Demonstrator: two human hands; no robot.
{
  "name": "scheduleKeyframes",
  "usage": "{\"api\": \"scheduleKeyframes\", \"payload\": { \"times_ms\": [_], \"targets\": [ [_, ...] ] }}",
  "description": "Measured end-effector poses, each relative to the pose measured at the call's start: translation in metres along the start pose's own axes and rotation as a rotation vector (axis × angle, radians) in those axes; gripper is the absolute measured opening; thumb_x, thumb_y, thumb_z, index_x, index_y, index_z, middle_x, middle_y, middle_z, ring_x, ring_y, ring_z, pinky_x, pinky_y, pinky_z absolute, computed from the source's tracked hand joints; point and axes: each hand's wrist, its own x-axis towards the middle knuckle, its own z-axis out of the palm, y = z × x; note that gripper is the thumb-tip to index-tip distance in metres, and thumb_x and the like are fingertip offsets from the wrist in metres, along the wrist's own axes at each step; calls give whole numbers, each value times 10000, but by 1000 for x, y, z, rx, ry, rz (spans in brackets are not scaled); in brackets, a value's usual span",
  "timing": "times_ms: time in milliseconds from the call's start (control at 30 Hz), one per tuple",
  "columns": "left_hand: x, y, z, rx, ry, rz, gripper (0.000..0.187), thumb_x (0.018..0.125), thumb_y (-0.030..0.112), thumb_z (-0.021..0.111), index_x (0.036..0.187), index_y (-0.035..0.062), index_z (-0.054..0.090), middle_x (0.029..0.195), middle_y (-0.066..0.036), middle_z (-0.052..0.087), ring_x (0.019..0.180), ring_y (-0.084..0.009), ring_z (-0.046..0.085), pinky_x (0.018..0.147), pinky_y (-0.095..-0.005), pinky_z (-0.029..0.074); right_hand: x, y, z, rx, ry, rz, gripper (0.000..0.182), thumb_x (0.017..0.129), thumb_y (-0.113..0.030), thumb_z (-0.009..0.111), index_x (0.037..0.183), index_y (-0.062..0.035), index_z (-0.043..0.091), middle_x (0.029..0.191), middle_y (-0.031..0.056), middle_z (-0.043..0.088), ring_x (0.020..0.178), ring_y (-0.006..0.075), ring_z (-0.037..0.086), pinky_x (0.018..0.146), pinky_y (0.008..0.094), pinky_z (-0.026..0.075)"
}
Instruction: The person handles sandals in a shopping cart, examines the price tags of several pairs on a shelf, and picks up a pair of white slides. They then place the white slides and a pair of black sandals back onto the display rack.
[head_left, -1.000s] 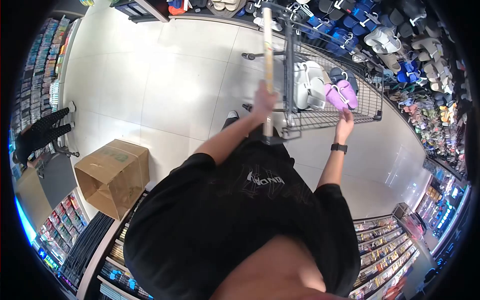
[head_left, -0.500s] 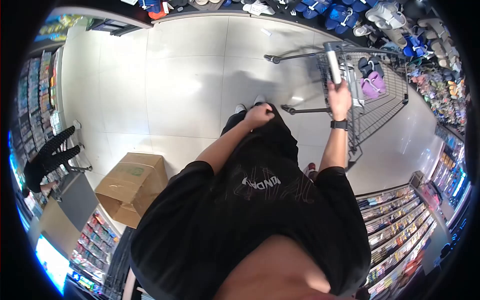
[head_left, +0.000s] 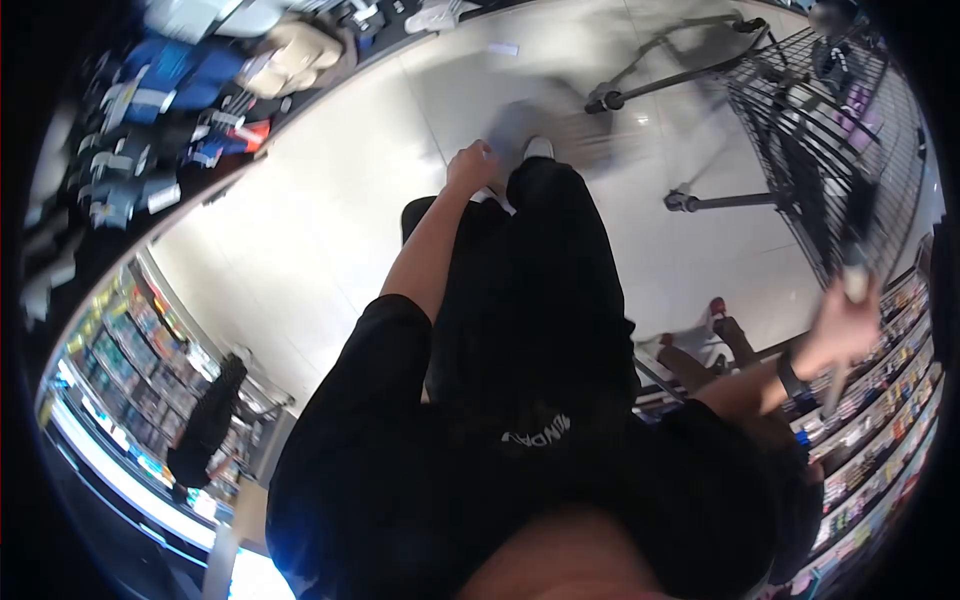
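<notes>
My right hand [head_left: 843, 325], blurred and wearing a dark wristband, is closed round the pale handle [head_left: 856, 280] of a wire shopping cart [head_left: 830, 110] at the right. In the cart, a purple item [head_left: 858, 120] and a dark slipper-like item [head_left: 832, 60] show through the mesh. My left hand [head_left: 470, 168] hangs in front of my dark trousers, its fingers loosely curled, with nothing visible in it. One of my light shoes [head_left: 538, 148] shows on the tiled floor just beyond that hand.
Blue and beige slippers [head_left: 180, 75] fill a display at the upper left. Close on my right stands another person, whose legs [head_left: 690, 362] show beside product shelves [head_left: 880, 400]. A person in dark clothes [head_left: 210, 425] is farther off at the lower left.
The view has turned, bringing the slipper display to the left and the cart farther right. My right hand has moved outward with the handle. The cardboard box has left view.
</notes>
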Motion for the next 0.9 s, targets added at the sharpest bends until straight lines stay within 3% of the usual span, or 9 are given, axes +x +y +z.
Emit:
{"api": "scheduleKeyframes", "payload": {
  "times_ms": [100,267,433,600,767,900],
  "targets": [
    [116,6,13,95,17,10,363,852,333,574,1135,113,626,1062,-201,674,1050,-370,625,921,-470,480,8,36,59,-33,227,-59,392,674,-409,740,991,-178,733,699,93,688,596,284,667,526,383,508],
    [311,-13,59,313,17,130,417,854,289,553,1239,130,559,1182,-167,622,1145,-355,576,971,-453,462,31,17,121,-57,457,-62,357,660,-369,744,942,-151,729,684,99,682,583,279,652,524,381,500],
    [448,-32,105,579,226,315,554,785,182,620,1323,161,490,1380,-132,461,1273,-328,449,1016,-471,432,54,-10,163,-55,592,-51,322,645,-328,749,894,-125,725,669,105,676,571,274,638,523,378,492],
    [508,-54,127,689,171,511,577,758,217,684,1303,170,498,1299,-102,478,1271,-304,423,1025,-486,417,61,-25,170,-80,671,-18,288,631,-287,754,846,-98,721,653,111,670,558,268,624,521,376,484],
    [515,-54,122,641,129,502,507,789,318,704,1229,129,540,1274,-81,498,1237,-269,452,1019,-397,425,94,-35,154,-89,712,-29,256,616,-246,759,798,-71,717,638,117,664,546,263,609,520,374,476],
    [531,-56,127,633,123,465,493,786,324,713,1209,127,553,1220,-101,545,1172,-308,506,979,-421,444,103,-38,138,-97,762,-10,231,605,-214,763,759,-50,714,626,122,659,536,259,598,519,372,469]
  ]
}}
